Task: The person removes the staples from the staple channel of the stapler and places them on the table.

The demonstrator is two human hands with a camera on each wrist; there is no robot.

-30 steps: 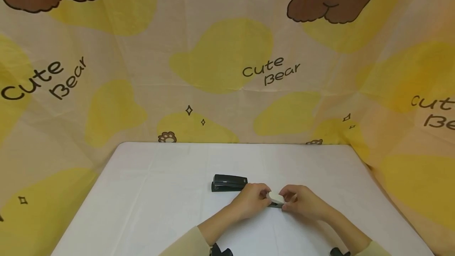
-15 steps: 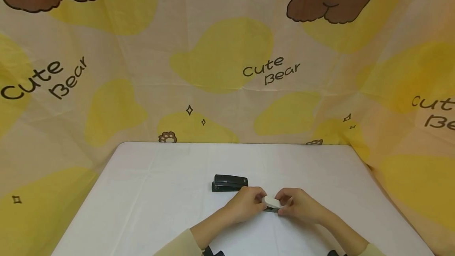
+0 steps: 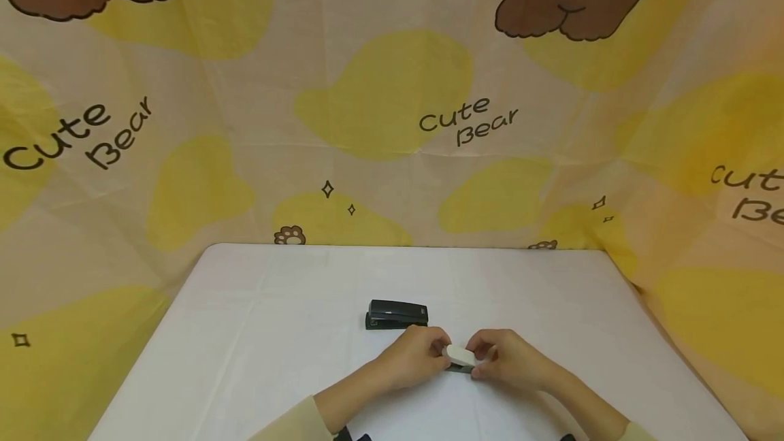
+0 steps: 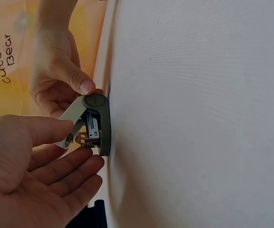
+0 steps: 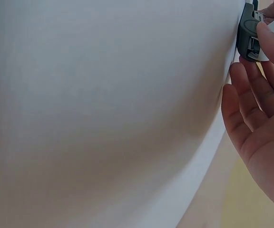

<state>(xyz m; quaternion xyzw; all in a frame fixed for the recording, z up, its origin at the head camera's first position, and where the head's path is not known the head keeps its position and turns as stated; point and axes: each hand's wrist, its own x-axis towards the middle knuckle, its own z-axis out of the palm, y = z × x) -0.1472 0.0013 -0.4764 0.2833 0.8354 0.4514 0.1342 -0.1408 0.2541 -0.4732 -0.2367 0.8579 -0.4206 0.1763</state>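
Both hands are meeting over a small white stapler [image 3: 461,357] sitting on the bench [image 3: 257,332], its long axis running from left hand [image 3: 416,358] to right hand [image 3: 503,361]. Each is pinching one end. A black stapler [image 3: 396,314] is lying just beyond the left hand.

Matt plastic small stapler [image 3: 461,357]; smooth white cloth table [image 3: 257,332].

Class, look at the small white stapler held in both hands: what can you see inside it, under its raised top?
Under the white stapler's raised top, a metal staple channel sits above the dark base. Whether it holds staples cannot be seen.
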